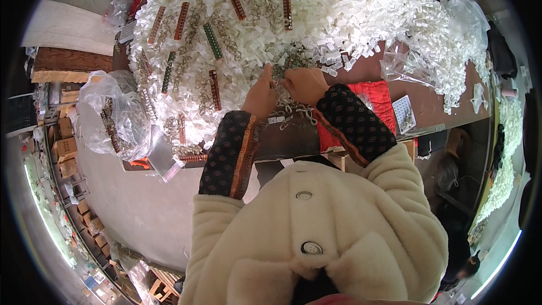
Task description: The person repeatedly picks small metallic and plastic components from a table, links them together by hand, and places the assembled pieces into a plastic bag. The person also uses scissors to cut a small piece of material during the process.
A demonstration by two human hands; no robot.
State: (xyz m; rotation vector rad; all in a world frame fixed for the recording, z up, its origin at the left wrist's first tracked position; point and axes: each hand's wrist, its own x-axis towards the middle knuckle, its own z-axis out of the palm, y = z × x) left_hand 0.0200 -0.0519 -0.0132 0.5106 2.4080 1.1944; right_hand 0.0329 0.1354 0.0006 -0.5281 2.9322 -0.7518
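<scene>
My left hand (262, 95) and my right hand (305, 85) are close together at the near edge of a big heap of small white tags (339, 0). The fingers of both are drawn together in a pinch; whatever they hold is too small to make out. Just beyond the fingertips lies a small pile of metal chain pieces (296, 56). More loose chains (293, 114) lie on the brown table by my wrists. On the heap rest several reddish-brown strips (235, 3) and green strips (213, 41), with metal chains spread beside them.
Left of the heap sits a clear plastic bag (93, 118) with chains inside. A red cloth (372, 101) and a white perforated card (403, 114) lie right of my right sleeve. Another clear bag (406, 65) lies farther right. Cardboard boxes (65, 148) stand at far left.
</scene>
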